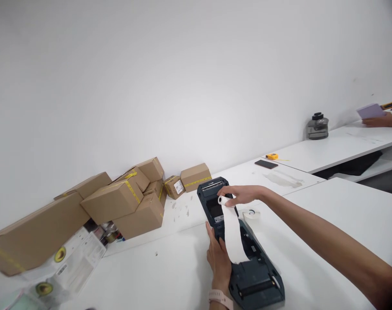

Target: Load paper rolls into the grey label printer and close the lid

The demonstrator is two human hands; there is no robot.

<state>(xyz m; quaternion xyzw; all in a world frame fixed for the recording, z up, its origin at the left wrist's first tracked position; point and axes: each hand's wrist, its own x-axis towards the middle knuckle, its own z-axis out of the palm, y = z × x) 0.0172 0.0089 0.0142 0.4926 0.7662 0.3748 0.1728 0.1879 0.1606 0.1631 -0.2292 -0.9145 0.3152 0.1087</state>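
Note:
A dark blue-grey label printer (257, 284) lies opened on the white table, its lid (212, 185) tipped back. My left hand (220, 260), with a pale band at the wrist, grips the printer's left edge, fingers along the outside and thumb inside. Over the opened lid, my right hand (239, 195) pinches a small white paper roll (222, 200). From the roll a wide white paper strip (233, 234) hangs down into the printer body. Just right of the printer lies a loose roll of white labels (251, 214), partly hidden.
Cardboard boxes (112, 200) with yellow tape are piled at the left, beside plastic packaging (79, 258). A black phone (266, 164) and yellow tape measure (272, 156) lie farther back. Beyond stands a grey jug (318, 127). Another person's hand (380, 120) holds a lilac box (371, 111).

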